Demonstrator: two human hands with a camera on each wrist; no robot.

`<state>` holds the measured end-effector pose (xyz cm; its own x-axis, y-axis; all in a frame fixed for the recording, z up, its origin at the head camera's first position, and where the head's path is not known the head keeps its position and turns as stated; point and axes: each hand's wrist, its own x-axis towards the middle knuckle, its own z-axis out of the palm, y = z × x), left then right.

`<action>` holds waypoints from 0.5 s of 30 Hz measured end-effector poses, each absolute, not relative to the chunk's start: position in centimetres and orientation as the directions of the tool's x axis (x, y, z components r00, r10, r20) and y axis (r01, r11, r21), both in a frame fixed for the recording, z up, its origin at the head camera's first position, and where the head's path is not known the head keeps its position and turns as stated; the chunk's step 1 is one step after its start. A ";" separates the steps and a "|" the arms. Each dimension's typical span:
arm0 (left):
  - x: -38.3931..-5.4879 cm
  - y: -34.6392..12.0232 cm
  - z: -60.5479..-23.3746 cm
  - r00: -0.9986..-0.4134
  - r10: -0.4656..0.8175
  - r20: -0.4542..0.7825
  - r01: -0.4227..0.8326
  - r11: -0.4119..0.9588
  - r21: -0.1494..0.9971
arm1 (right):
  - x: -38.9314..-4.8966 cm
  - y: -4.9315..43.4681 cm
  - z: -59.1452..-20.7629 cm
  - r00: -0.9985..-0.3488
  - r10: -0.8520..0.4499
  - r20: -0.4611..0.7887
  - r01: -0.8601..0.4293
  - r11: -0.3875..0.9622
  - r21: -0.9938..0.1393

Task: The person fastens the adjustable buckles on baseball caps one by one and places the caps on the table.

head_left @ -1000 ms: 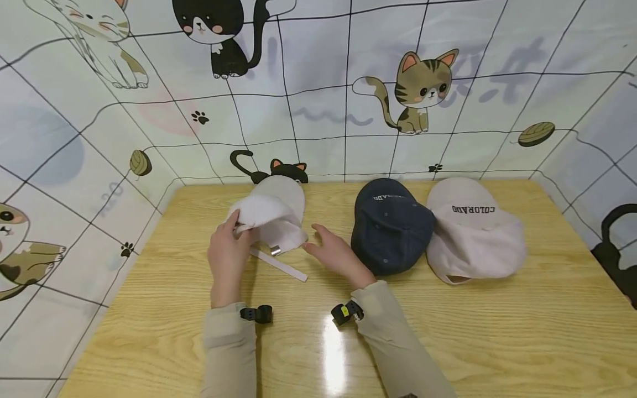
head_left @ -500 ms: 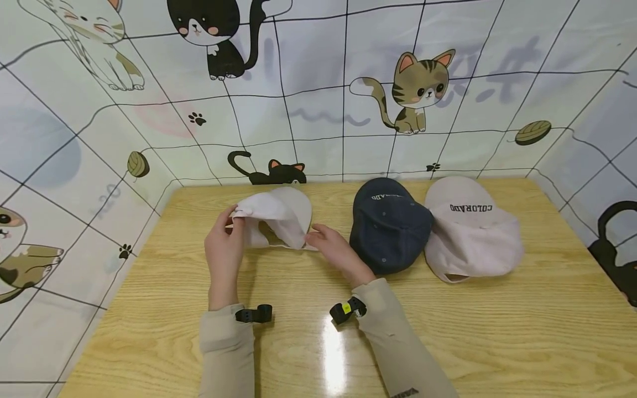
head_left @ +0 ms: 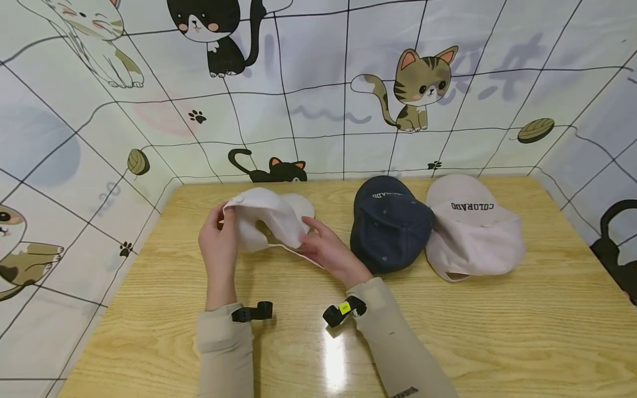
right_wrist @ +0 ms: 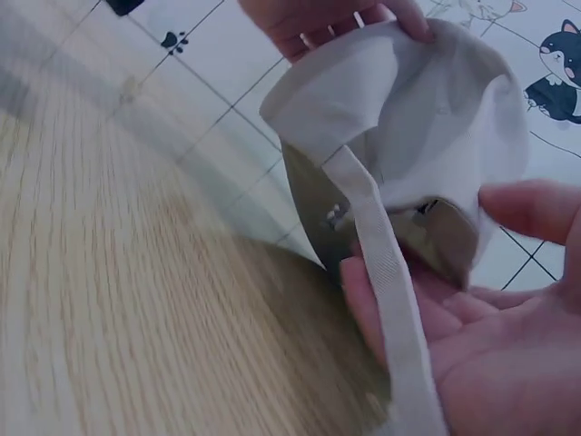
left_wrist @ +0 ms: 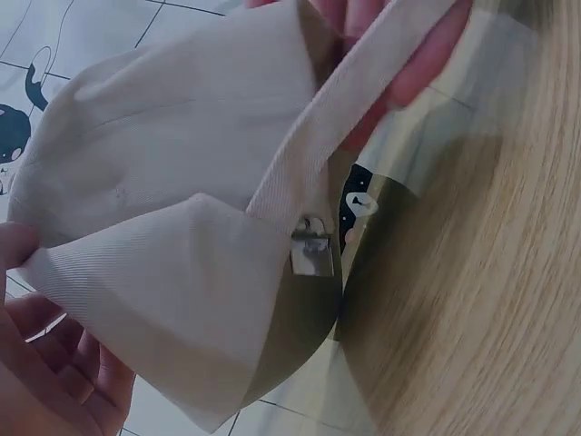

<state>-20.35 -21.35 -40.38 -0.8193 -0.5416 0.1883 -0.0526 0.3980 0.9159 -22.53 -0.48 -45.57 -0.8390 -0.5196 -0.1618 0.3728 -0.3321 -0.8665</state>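
A white baseball cap [head_left: 261, 204] is tilted between both hands, its open underside facing me and its brim pointing away. With thumb and fingers, my left hand [head_left: 218, 235] pinches the rim at the left. My right hand [head_left: 330, 251] holds the opposite side, its thumb at the cap's edge [right_wrist: 477, 241] and its fingers underneath. A loose white strap [right_wrist: 395, 282] crosses over the right fingers in the right wrist view. Near the strap's base, the left wrist view shows a small metal buckle [left_wrist: 311, 254]. The cap's front is hidden.
A navy cap [head_left: 390, 226] lies right of my right hand, touching a pale cap [head_left: 473, 232] lettered COLORADO. The wooden table [head_left: 149, 331] ends at a cat-patterned backdrop [head_left: 318, 110]. Black wrist cameras [head_left: 251, 312] sit at both sleeves.
My left hand has raised and tipped the white cap, opening its underside towards me. My right hand, beside the cap at first, now holds its right side. The loose strap has swung to the right.
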 end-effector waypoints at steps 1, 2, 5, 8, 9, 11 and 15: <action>-20.3 -21.4 -40.4 -0.822 -0.539 0.185 -0.050 0.392 0.919 | -22.5 -0.5 -45.4 -0.835 -0.535 -0.132 0.372 -0.371 -0.851; -20.3 -21.4 -40.4 -0.825 -0.536 0.179 -0.049 0.383 0.922 | -22.5 -0.5 -45.3 -0.832 -0.546 -0.099 0.364 -0.402 -0.840; -20.3 -21.3 -40.3 -0.839 -0.522 0.153 -0.044 0.346 0.937 | -22.4 -0.7 -44.7 -0.827 -0.562 -0.013 0.335 -0.474 -0.815; -20.3 -21.0 -40.3 -0.861 -0.491 0.136 -0.030 0.315 0.949 | -22.3 -0.9 -44.2 -0.830 -0.556 0.044 0.301 -0.512 -0.804; -20.3 -20.9 -40.2 -0.869 -0.477 0.132 -0.023 0.304 0.952 | -22.2 -0.9 -44.1 -0.833 -0.551 0.058 0.290 -0.523 -0.802; -20.4 -20.6 -40.3 -0.892 -0.435 0.127 -0.011 0.301 0.953 | -22.2 -1.0 -43.9 -0.847 -0.527 0.069 0.271 -0.541 -0.796; -20.4 -19.6 -40.4 -0.944 -0.305 0.124 0.026 0.304 0.952 | -22.0 -0.8 -43.7 -0.887 -0.460 0.043 0.269 -0.590 -0.761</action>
